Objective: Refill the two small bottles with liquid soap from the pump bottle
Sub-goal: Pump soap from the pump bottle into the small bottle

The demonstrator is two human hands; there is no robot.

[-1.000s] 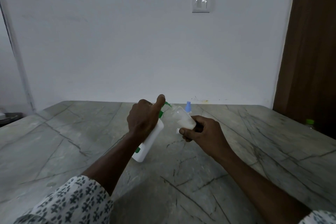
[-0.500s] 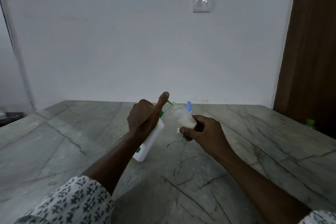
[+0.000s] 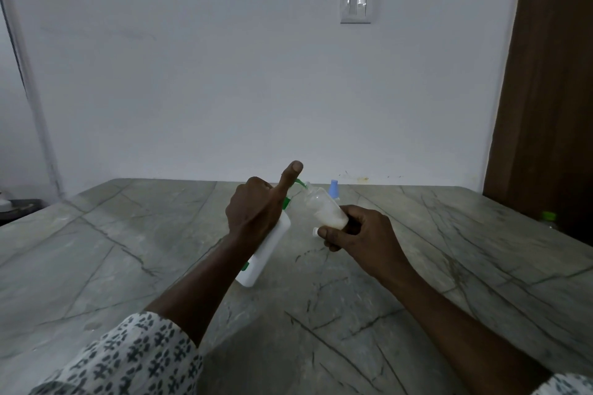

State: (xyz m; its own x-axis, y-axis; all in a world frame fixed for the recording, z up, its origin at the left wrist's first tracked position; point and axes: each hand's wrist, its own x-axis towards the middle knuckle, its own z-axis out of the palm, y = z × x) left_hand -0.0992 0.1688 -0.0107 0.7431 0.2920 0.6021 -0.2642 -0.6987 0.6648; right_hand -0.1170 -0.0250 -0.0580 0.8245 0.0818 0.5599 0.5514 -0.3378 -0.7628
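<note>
Two hands worked: left hand (image 3: 255,212) gripped the tilted pump bottle (image 3: 268,250), right hand (image 3: 359,234) clasped the small bottle (image 3: 327,212); a misaligned spout risked spilling soap.

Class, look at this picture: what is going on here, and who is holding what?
A person is refilling a small clear bottle at a stone table. The left hand grips the tilted white pump bottle, thumb raised off the green pump. The right hand holds the small bottle's mouth at the nozzle; it is partly full. A blue-capped bottle stands behind.
</note>
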